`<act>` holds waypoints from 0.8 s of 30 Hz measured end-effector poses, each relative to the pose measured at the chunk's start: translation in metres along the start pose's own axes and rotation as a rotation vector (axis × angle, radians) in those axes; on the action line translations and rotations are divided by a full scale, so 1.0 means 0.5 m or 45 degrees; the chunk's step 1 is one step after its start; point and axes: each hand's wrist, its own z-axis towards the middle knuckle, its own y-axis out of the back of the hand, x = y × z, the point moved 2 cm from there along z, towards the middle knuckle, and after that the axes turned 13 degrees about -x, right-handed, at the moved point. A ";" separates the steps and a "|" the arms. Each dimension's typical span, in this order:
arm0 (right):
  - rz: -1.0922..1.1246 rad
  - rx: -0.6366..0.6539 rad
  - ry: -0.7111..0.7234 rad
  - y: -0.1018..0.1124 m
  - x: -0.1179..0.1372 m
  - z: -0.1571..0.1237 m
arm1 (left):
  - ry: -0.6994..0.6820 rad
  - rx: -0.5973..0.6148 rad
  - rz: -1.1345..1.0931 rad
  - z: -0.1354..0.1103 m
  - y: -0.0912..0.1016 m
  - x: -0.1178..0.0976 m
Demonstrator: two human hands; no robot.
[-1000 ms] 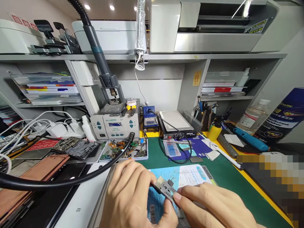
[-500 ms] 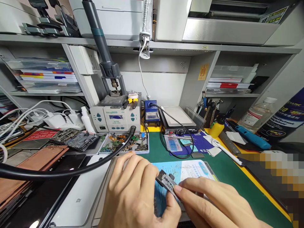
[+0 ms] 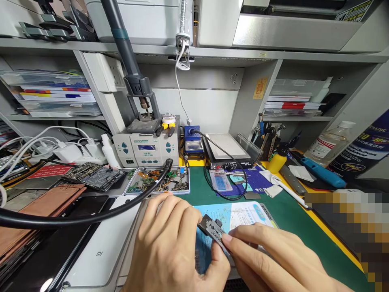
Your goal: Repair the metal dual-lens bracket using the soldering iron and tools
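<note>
My left hand [image 3: 174,243] is closed, its fingertips and thumb gripping a small dark flat part [image 3: 218,223] whose kind I cannot make out. Over that part lies a thin grey razor blade [image 3: 213,230] with printed letters and a slotted cut-out. My right hand [image 3: 267,253] pinches the blade's near end between its fingertips. Both hands meet just above a blue and white printed sheet [image 3: 243,211] on the green mat [image 3: 200,194]. Part of the dark piece is hidden by the blade and by my fingers.
A thick black hose [image 3: 91,222] crosses the left side from the rework station [image 3: 146,150]. Phones, including a white one [image 3: 100,247], lie left. A tray of small parts [image 3: 158,180] and a hot plate [image 3: 227,150] stand behind. Bottles and a blue-handled tool [image 3: 322,172] are at right.
The view has shifted slightly. Both hands keep nearly the same pose, with the blade still laid against the dark part.
</note>
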 end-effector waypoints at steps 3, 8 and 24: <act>0.009 0.011 -0.011 -0.001 -0.001 0.002 | 0.002 0.001 -0.002 0.000 -0.002 -0.001; 0.030 0.010 0.016 -0.002 -0.003 0.009 | 0.012 0.003 0.000 0.002 -0.002 -0.001; 0.019 -0.032 -0.027 -0.002 0.003 0.014 | 0.027 0.011 0.006 0.000 0.000 -0.003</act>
